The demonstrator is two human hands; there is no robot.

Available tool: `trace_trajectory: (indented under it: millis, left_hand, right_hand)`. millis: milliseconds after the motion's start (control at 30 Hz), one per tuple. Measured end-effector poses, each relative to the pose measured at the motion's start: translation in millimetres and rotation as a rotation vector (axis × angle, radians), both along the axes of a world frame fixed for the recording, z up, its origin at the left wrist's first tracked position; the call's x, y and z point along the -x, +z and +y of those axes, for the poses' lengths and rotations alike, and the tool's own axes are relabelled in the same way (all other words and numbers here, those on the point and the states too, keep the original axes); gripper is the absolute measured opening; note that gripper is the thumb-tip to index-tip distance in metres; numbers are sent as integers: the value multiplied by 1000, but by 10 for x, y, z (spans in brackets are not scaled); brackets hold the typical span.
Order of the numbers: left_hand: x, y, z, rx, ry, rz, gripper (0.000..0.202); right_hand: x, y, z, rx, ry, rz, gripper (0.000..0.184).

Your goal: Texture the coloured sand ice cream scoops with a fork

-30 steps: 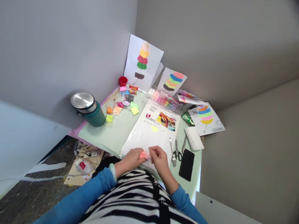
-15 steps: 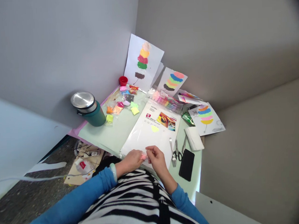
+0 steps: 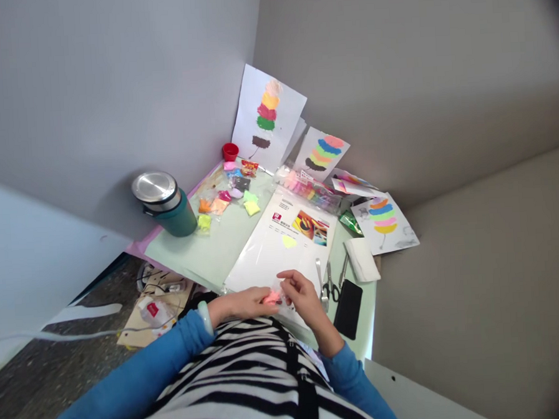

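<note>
Close to my body, at the near edge of the table, my left hand (image 3: 250, 303) is closed around a small clear packet of pink clay (image 3: 271, 298). Thumb and fingers of my right hand (image 3: 299, 293) pinch the right side of that packet, where clear wrapper shows. Beneath both hands lies a pack of white paper (image 3: 258, 260) in a clear sleeve. A flattened yellow clay piece (image 3: 289, 241) rests on the pack, beyond my right hand. To the right of this hand are a fork (image 3: 325, 299) and black-handled scissors (image 3: 331, 289).
A black phone (image 3: 349, 309) and folded white tissue (image 3: 362, 259) lie at the right. A green steel-lidded flask (image 3: 177, 215) stands at the left. Several clay packets (image 3: 220, 205) and a red cup (image 3: 230, 152) sit at the back left. Decorated cards (image 3: 271, 113) lean on the walls.
Both hands have shifted slightly right and toward my body with the packet. My left hand has turned, and more of the pink clay shows now.
</note>
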State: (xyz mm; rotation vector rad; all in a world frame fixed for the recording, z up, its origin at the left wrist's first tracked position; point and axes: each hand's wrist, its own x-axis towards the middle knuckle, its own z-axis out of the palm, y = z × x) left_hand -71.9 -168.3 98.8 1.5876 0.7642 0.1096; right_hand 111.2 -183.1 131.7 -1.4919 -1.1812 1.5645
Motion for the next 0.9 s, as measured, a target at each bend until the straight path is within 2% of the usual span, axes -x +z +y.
trace_trajectory:
  millis: [67, 167, 267, 367, 567, 767, 900]
  left_hand:
    - [18, 55, 32, 123, -83, -75, 41]
    - [15, 93, 60, 294, -118, -214, 44]
    - [-6, 92, 64, 361, -142, -272, 42]
    - [-25, 78, 58, 357, -147, -257, 36]
    - [-39, 79, 48, 288, -14, -145, 28]
    - [-91, 62, 14, 184, 104, -70, 35]
    - [-110, 73, 31, 205, 86, -71, 37]
  right_hand:
    - [-69, 57, 14, -2, 83, 10, 25]
    - [-130, 119, 24, 0, 173, 33, 24]
    - [-134, 153, 26, 8, 220, 61, 17]
    - [-112, 160, 33, 7, 234, 66, 12]
    - [-78, 126, 53, -44, 170, 49, 16]
    - [-61, 82, 59, -83, 153, -1, 13]
    - [-107, 60, 62, -69, 158, -12, 15]
